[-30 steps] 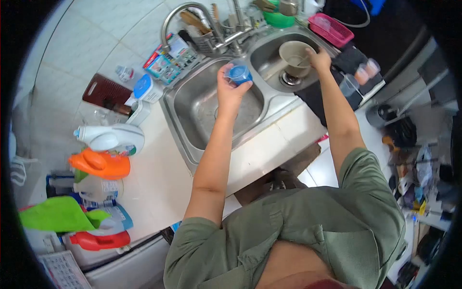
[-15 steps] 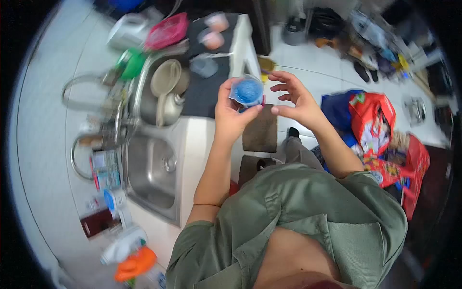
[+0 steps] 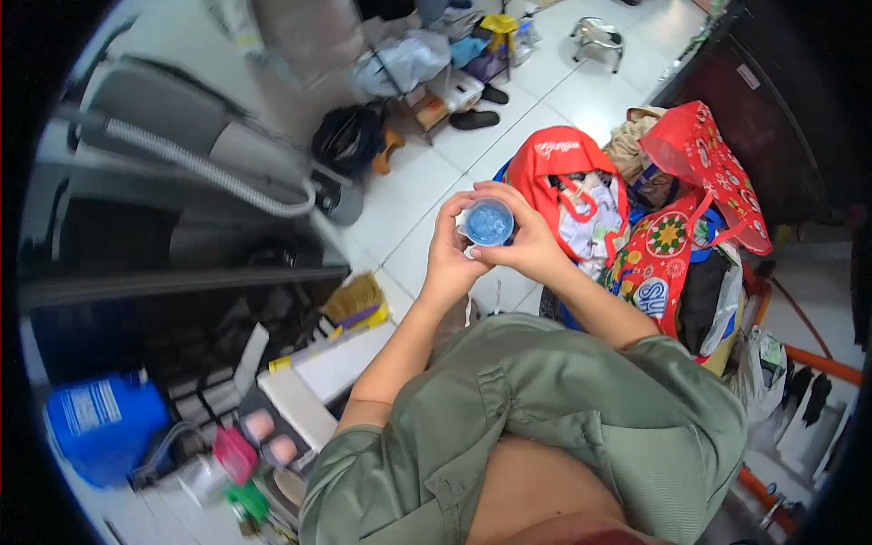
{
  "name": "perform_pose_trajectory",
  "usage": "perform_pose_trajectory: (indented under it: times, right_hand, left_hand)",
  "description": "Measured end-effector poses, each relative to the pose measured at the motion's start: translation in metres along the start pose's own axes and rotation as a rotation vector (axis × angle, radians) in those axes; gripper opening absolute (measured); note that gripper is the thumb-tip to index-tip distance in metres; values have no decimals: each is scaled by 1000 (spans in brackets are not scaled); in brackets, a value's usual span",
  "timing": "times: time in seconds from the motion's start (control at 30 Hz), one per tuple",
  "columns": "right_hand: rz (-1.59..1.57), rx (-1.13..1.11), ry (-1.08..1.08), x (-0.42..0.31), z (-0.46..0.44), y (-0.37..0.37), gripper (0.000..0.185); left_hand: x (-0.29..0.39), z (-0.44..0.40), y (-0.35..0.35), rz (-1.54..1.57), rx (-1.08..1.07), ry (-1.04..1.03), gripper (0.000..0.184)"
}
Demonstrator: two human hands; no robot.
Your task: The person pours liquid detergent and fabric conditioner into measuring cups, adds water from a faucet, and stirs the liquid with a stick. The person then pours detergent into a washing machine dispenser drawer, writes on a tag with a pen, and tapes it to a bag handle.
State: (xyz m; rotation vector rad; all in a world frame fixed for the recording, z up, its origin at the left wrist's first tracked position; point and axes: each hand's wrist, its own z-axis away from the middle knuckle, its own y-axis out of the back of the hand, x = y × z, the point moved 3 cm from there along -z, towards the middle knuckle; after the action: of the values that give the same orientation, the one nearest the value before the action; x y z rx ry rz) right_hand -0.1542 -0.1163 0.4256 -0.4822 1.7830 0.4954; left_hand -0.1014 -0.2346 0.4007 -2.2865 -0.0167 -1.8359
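A small clear plastic measuring cup with blue liquid in it is held upright in front of my body. My left hand is closed round its left side. From the right, my right hand also wraps the cup, its thumb near the left thumb below the rim. The fingers behind the cup are partly hidden. Just beyond my right hand stands a red bag with clothes in it.
Patterned red bags full of cloth stand to the right on the white tiled floor. A step stool and dark slippers lie further off. At lower left are a blue jug, a broom head and the counter.
My view has turned right, away from the sinks towards the bags. My right hand, apart from the cup before, has come to hold it together with the left.
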Motion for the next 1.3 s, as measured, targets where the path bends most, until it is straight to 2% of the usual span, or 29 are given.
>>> perform_pose_trajectory:
  times: [0.07, 0.13, 0.2, 0.23, 0.33, 0.43, 0.53, 0.57, 0.67, 0.73, 0.77, 0.8, 0.87, 0.93, 1.0, 1.07, 1.13, 1.2, 1.23, 1.3]
  right_hand:
    - [46, 135, 6, 15, -28, 21, 61]
    - [51, 286, -8, 28, -57, 38, 59]
    - [7, 436, -73, 38, -85, 59, 57]
    - [-14, 507, -131, 48, -98, 70, 58]
    - [-69, 759, -84, 50, -137, 102, 58]
    - [-57, 929, -97, 57, -168, 140, 57]
    - [26, 1107, -56, 77, -192, 185, 57]
    - [1, 1136, -36, 89, -198, 203, 57]
    - [86, 1273, -48, 118, -214, 260, 57]
    - [146, 1319, -66, 136, -227, 301, 57]
    - [138, 1366, -65, 142, -236, 323, 57]
    - [130, 1413, -69, 148, -243, 343, 57]
    - [163, 1443, -84, 156, -265, 396, 57]
    - [242, 1515, -106, 150, -288, 434, 57]
    - [264, 1573, -138, 137, -332, 495, 56]
    - [166, 1624, -111, 128, -360, 537, 55]
    - [207, 1640, -80, 130, -378, 581, 55]
    - [229, 1676, -120, 141, -391, 626, 56]
    - [288, 1693, -93, 148, -399, 649, 57]
    - [248, 1732, -40, 156, -416, 692, 57]
  left_hand:
    - [-8, -51, -3, 104, -111, 146, 88]
    - [-28, -102, 4, 178, -232, 181, 93]
    - [-38, -152, 11, 83, -391, 292, 94]
    - [-45, -179, 18, -34, -471, 236, 95]
    - [-85, -258, 35, -32, -400, 313, 72]
    - [-120, -331, 22, -78, -185, 248, 42]
    - [-167, -400, -11, -106, -352, 266, 33]
    - [-184, -423, -29, -95, -422, 335, 22]
    - [-197, -504, -94, -342, -617, 383, 17]
    - [-228, -569, -139, -420, -592, 183, 20]
    - [-245, -605, -159, -524, -553, -17, 27]
    - [-265, -635, -174, -528, -570, -15, 27]
    - [-298, -708, -205, -683, -464, 56, 27]
    - [-334, -765, -219, -914, -481, 88, 18]
    - [-429, -837, -221, -818, -466, 258, 21]
    - [-466, -862, -227, -703, -321, 522, 35]
    - [-519, -894, -227, -747, -286, 624, 41]
    - [-608, -936, -225, -695, -426, 704, 41]
    - [-590, -958, -252, -698, -450, 688, 41]
    - [-518, -993, -312, -745, -455, 1123, 46]
